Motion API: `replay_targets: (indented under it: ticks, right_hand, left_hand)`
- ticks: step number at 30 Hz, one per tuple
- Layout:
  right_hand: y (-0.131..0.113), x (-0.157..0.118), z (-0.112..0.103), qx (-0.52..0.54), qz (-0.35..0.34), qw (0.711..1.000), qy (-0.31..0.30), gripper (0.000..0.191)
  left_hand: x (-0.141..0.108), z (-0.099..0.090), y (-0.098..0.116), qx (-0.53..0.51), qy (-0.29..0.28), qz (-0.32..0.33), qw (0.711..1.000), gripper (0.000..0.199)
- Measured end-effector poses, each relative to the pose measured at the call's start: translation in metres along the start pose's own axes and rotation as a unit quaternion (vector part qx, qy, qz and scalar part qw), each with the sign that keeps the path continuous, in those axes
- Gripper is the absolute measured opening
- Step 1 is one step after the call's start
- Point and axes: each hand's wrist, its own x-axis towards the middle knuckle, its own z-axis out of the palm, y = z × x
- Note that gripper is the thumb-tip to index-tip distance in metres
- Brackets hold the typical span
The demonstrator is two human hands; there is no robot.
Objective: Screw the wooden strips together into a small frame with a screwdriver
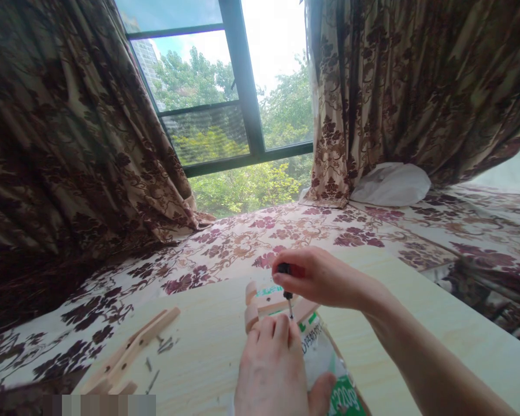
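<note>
My right hand (pixel 307 274) is closed around the black handle of a screwdriver (pixel 288 292). Its metal shaft points down at a light wooden piece (pixel 271 306), close to the fingertips of my left hand (pixel 271 364). That left hand lies over the wooden piece and presses on it, fingers forward and thumb out to the side. Whether a screw sits under the screwdriver's tip is hidden. Beneath the wood is a green and white printed package (pixel 340 375), partly covered by my left hand.
Several wooden strips with dark holes (pixel 134 344) lie at the left of the pale board (pixel 199 329), beside several loose screws (pixel 164 345). Floral cloth (pixel 251 231) spreads behind the board. A white plastic bag (pixel 392 184) rests near the window and curtains.
</note>
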Motion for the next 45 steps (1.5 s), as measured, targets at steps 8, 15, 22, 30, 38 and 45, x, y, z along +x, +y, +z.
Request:
replay_targets:
  ticks: [8, 15, 22, 30, 38, 45]
  right_hand:
    - [0.001, 0.003, 0.003, -0.044, 0.049, 0.997, 0.033, 0.013]
    - [0.003, 0.002, 0.005, -0.019, 0.023, 0.999, 0.022, 0.015]
    - [0.004, 0.003, 0.006, -0.059, 0.048, 0.996, 0.045, 0.011]
    - [0.005, 0.0, 0.001, -0.014, 0.021, 1.0, 0.006, 0.014]
    - [0.001, -0.002, -0.002, -0.011, 0.032, 0.999, -0.003, 0.012]
    - [0.003, 0.001, 0.002, -0.012, 0.036, 0.999, 0.021, 0.018]
  left_hand:
    - [-0.001, -0.002, 0.0, 0.004, 0.001, 0.009, 1.0, 0.054]
    - [0.0, 0.0, 0.001, 0.006, -0.014, 0.003, 1.0, 0.057]
    - [0.0, -0.002, 0.0, 0.016, -0.011, 0.009, 1.0, 0.057]
    - [-0.001, 0.002, 0.0, 0.007, 0.001, 0.007, 1.0, 0.056]
    - [0.0, -0.003, 0.003, 0.003, -0.011, -0.003, 1.0, 0.058]
    - [0.0, -0.001, 0.001, 0.005, -0.014, 0.006, 1.0, 0.057]
